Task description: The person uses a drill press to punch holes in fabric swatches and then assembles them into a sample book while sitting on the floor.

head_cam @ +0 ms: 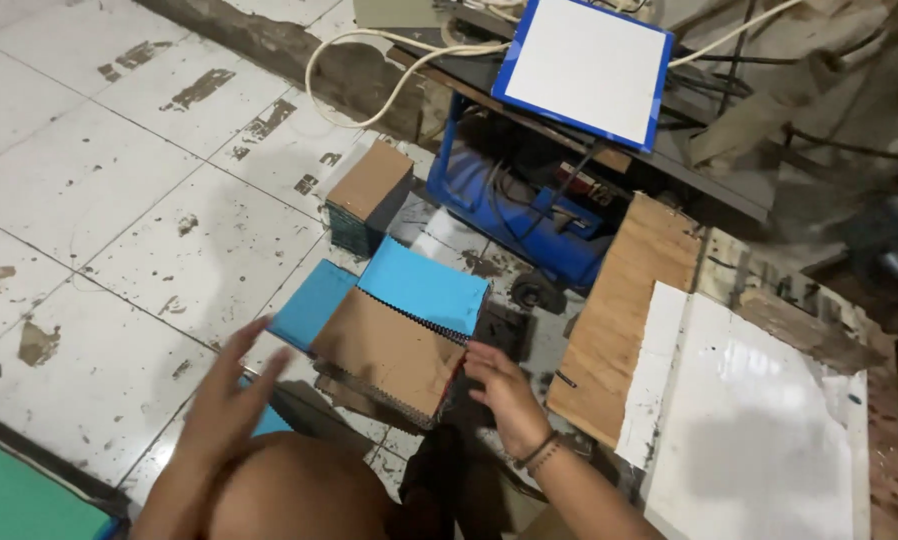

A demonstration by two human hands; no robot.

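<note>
A stack of spiral-bound notebooks (399,345) with brown and blue covers sits on the tiled floor in front of me. The top one has a brown cardboard cover, and a blue cover (427,287) shows behind it. My right hand (504,392) touches the stack's right edge near the wire binding. My left hand (231,400) hovers open at the stack's left side, fingers spread, next to a loose blue sheet (312,303). My knee fills the bottom of the view.
A second pile with a brown cover (371,190) stands farther back. A blue machine (529,210) with a white-topped plate (586,68) and cables is beyond. A plywood board (624,310) and a white panel (759,420) lie at right. A green sheet (24,500) is at bottom left.
</note>
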